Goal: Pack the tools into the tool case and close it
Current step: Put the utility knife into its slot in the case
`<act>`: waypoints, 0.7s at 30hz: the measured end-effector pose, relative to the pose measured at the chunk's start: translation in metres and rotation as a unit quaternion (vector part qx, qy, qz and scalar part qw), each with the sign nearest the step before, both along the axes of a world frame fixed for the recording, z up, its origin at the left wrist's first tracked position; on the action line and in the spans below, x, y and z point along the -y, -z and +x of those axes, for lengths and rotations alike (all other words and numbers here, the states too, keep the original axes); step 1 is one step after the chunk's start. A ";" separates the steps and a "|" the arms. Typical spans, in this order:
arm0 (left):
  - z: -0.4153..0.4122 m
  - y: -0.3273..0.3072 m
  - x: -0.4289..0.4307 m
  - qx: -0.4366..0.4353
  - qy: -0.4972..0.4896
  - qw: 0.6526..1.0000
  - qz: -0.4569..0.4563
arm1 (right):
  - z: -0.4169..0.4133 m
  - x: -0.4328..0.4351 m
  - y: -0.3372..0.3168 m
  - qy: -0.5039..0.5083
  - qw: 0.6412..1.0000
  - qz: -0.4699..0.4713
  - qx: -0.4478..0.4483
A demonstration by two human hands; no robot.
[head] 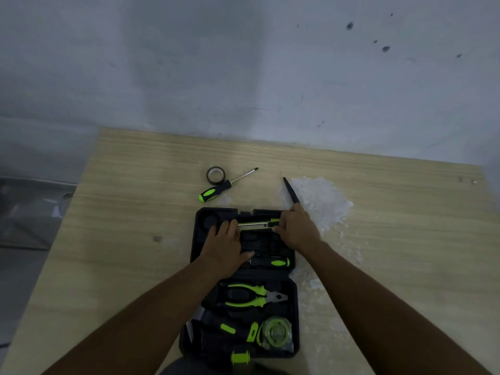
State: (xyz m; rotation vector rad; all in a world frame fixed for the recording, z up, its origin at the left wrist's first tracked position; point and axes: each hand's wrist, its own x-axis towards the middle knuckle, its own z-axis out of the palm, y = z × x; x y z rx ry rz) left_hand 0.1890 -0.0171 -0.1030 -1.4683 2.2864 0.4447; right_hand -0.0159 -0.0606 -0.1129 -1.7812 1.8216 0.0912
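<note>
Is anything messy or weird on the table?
Yes. A patch of white crumbly bits is scattered on the light wooden table, right of the open black tool case. It looks like spilled debris, unrelated to the tools. A thin black pointed tool lies at its edge.

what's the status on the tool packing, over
Both hands, left and right, pressing utility knife into open tool case. Screwdriver, tape roll, black probe on table. Nothing blocking.
</note>
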 end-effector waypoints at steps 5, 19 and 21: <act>0.010 -0.001 -0.003 -0.056 -0.046 0.997 0.000 | -0.018 0.006 0.005 0.100 0.980 -0.146 0.096; 0.019 -0.005 -0.019 -0.125 -0.127 0.984 0.014 | -0.035 0.015 0.007 0.104 0.987 -0.096 0.077; 0.023 -0.007 -0.018 -0.129 -0.138 0.982 0.014 | -0.034 0.010 0.000 0.140 0.974 -0.142 0.108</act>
